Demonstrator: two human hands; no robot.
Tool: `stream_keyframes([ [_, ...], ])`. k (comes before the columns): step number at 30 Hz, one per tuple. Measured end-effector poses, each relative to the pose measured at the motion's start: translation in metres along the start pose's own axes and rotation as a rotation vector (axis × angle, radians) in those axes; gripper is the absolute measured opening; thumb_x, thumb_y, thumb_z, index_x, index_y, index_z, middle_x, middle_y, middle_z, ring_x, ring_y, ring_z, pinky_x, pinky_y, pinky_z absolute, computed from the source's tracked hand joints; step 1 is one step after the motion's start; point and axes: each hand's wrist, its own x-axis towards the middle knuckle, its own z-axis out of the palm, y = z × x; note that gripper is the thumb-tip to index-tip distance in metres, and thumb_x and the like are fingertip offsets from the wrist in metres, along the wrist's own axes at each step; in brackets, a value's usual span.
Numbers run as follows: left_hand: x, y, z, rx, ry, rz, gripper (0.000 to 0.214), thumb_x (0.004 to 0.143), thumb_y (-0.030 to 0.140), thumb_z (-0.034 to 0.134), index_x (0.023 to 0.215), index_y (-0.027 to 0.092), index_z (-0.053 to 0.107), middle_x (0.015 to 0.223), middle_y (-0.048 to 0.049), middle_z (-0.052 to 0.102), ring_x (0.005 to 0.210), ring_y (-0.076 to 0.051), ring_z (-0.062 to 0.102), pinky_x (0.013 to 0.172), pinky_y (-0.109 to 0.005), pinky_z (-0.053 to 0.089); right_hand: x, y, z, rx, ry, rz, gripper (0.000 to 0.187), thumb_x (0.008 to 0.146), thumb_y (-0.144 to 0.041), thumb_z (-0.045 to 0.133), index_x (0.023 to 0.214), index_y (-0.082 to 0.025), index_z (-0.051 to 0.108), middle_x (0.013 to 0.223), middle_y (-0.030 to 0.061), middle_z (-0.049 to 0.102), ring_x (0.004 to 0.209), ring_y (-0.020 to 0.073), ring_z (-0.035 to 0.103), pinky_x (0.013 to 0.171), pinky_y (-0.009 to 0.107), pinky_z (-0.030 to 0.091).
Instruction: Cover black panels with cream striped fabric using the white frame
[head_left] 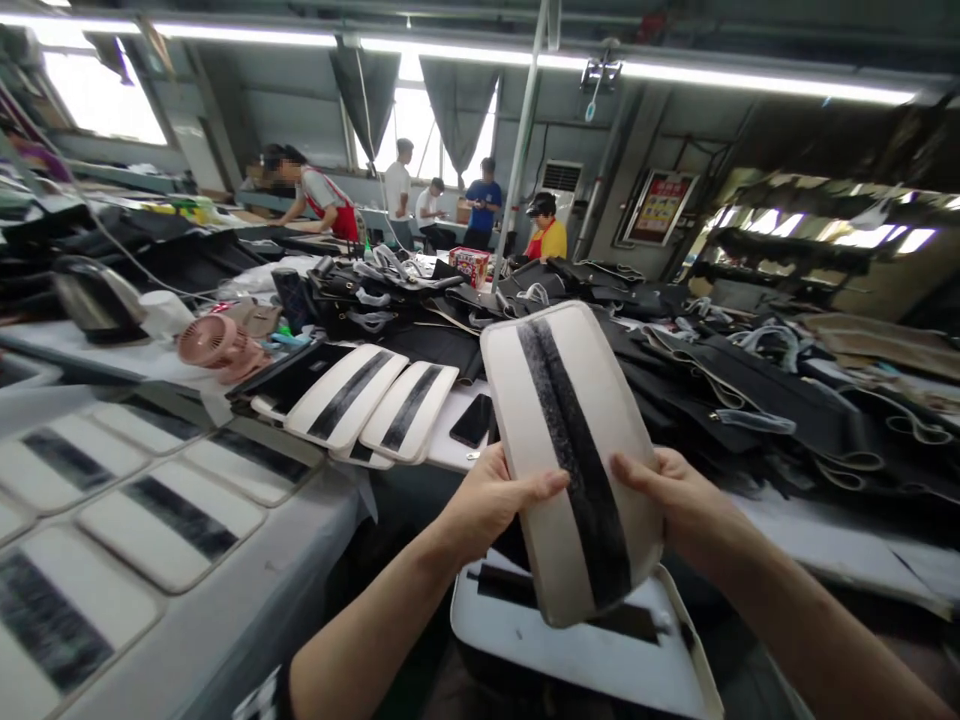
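Between my two hands I hold up a cream rounded rectangular panel (517, 400) with a dark stripe along its middle. My left hand (491, 505) grips its left edge, thumb on the front face. On the opposite edge my right hand (679, 490) closes with its thumb pressed on the front too. The other fingers of both hands are mostly hidden behind it. Below the panel, partly covered by it, is an open case-like piece (517, 625) with a pale inside and a cream rim. Striped cream panels (409, 410) lie stacked on the table just beyond my left hand.
More striped panels (172, 520) cover the grey-white table at left. A phone (472, 420), a pink fan (217, 343) and a metal kettle (97, 295) stand on the bench. Piles of black bag pieces (765, 390) fill the right. Several people are farther back, beyond a pole (520, 140).
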Motion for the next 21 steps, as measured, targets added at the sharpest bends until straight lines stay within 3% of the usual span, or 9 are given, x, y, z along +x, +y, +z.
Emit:
stream_keyframes([
  [5, -0.005, -0.019, 0.009, -0.237, -0.069, -0.115, 0.038, 0.070, 0.021, 0.079, 0.106, 0.012, 0.070, 0.099, -0.0114, 0.074, 0.080, -0.019, 0.069, 0.078, -0.028, 0.056, -0.014, 0.023, 0.011, 0.263, -0.038, -0.015, 0.031, 0.078, -0.043, 0.075, 0.093, -0.017, 0.073, 0.081, 0.0072, 0.073, 0.068, 0.0173, 0.069, 0.066, 0.026, 0.057],
  [10, -0.011, -0.048, 0.021, -0.434, -0.179, -0.103, 0.045, 0.066, 0.027, 0.080, 0.107, 0.011, 0.071, 0.096, -0.0120, 0.074, 0.077, -0.019, 0.069, 0.076, -0.029, 0.056, -0.026, 0.060, 0.026, 0.391, -0.129, 0.038, 0.054, 0.080, -0.059, 0.065, 0.111, -0.016, 0.068, 0.074, 0.0105, 0.071, 0.062, 0.0227, 0.067, 0.062, 0.034, 0.057],
  [13, -0.017, -0.055, 0.021, -0.418, -0.180, -0.119, 0.050, 0.064, 0.028, 0.082, 0.109, 0.011, 0.071, 0.100, -0.0132, 0.073, 0.082, -0.021, 0.069, 0.080, -0.032, 0.056, -0.033, 0.087, 0.018, 0.395, -0.083, 0.083, 0.064, 0.079, -0.068, 0.059, 0.118, -0.018, 0.063, 0.079, 0.0115, 0.071, 0.068, 0.0262, 0.068, 0.063, 0.037, 0.056],
  [15, -0.022, -0.052, 0.018, -0.315, -0.149, -0.159, 0.050, 0.063, 0.026, 0.083, 0.108, 0.011, 0.071, 0.103, -0.0148, 0.072, 0.084, -0.023, 0.069, 0.082, -0.033, 0.055, -0.036, 0.095, 0.003, 0.329, -0.046, 0.070, 0.063, 0.075, -0.066, 0.065, 0.119, -0.020, 0.062, 0.091, 0.0115, 0.072, 0.078, 0.0274, 0.069, 0.070, 0.038, 0.055],
  [18, -0.027, -0.045, 0.017, -0.166, -0.062, -0.186, 0.045, 0.063, 0.027, 0.084, 0.103, 0.011, 0.072, 0.103, -0.0149, 0.072, 0.082, -0.022, 0.069, 0.080, -0.032, 0.054, -0.039, 0.080, -0.021, 0.213, -0.083, -0.026, 0.071, 0.065, -0.070, 0.072, 0.114, -0.020, 0.063, 0.103, 0.0122, 0.070, 0.091, 0.0304, 0.067, 0.080, 0.042, 0.054],
  [21, -0.030, -0.044, 0.021, -0.091, -0.015, -0.148, 0.045, 0.065, 0.028, 0.085, 0.105, 0.013, 0.070, 0.103, -0.0136, 0.072, 0.085, -0.023, 0.068, 0.079, -0.031, 0.053, -0.042, 0.044, -0.027, 0.087, -0.153, -0.101, 0.074, 0.063, -0.069, 0.075, 0.114, -0.018, 0.064, 0.103, 0.0127, 0.070, 0.092, 0.0300, 0.066, 0.081, 0.041, 0.053],
])
